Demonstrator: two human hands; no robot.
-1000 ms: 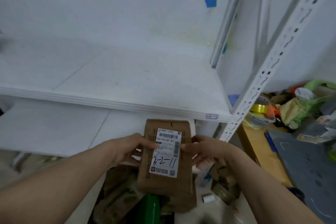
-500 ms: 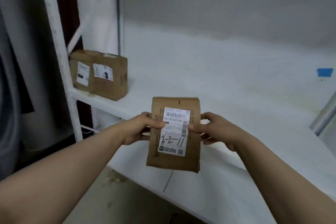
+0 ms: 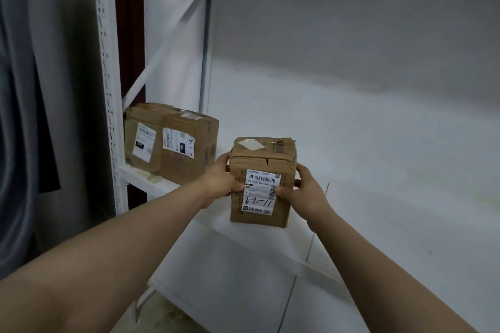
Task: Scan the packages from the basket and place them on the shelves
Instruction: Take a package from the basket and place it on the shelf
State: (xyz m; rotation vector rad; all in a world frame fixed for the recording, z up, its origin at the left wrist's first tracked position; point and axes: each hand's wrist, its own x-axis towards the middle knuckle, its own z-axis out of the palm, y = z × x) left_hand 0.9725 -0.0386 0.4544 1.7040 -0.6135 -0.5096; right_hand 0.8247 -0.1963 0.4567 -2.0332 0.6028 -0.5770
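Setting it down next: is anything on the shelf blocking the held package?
Nothing visible does. Left hand and right hand grip the package at the shelf front; two other boxes stand apart at its left end.

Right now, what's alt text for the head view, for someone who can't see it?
A cardboard box handwritten 3-2-11 is held between the left-hand grip and right-hand grip at the front edge of a white shelf. At the shelf's left end, a box marked 2-1-3 stands beside another labelled box.

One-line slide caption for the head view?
A cardboard box marked 3-2-11, gripped by left hand and right hand at the front of the white shelf, right of two shelved boxes.
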